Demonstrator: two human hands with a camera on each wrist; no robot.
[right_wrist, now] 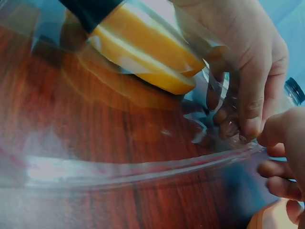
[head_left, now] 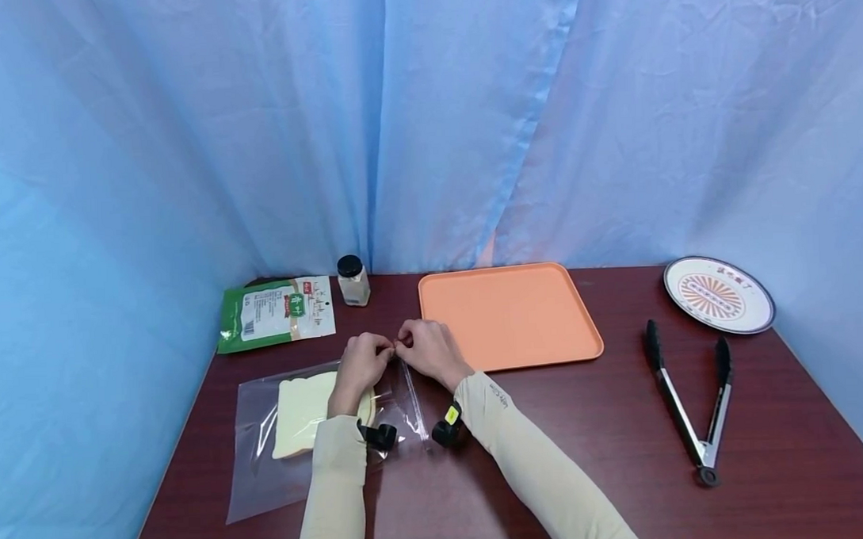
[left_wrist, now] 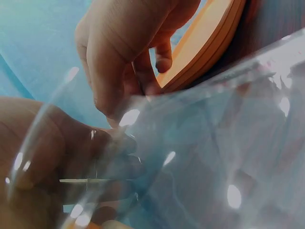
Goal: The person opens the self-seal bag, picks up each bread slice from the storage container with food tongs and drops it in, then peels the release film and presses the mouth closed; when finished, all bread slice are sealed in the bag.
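A clear zip bag [head_left: 256, 474] lies on the table with sliced bread [head_left: 297, 413] inside it, its zip edge [right_wrist: 143, 171] facing right. At the far corner of that edge, my left hand [head_left: 363, 367] pinches the plastic between thumb and fingers. Right beside it my right hand [head_left: 430, 349] pinches the same corner, fingertips almost touching the left ones. In the right wrist view two bread slices [right_wrist: 147, 52] show through the film. From the left wrist, the bag's film [left_wrist: 214, 143] covers much of the view and partly veils the left fingers.
Behind the right hand lies an orange tray [head_left: 512, 318]. A green and white packet [head_left: 276, 313] and a black-lidded jar [head_left: 353, 282] stand at the back left. Spread tongs [head_left: 697, 419] and a patterned plate [head_left: 720, 295] are on the right. Blue curtains [head_left: 426, 127] surround the table.
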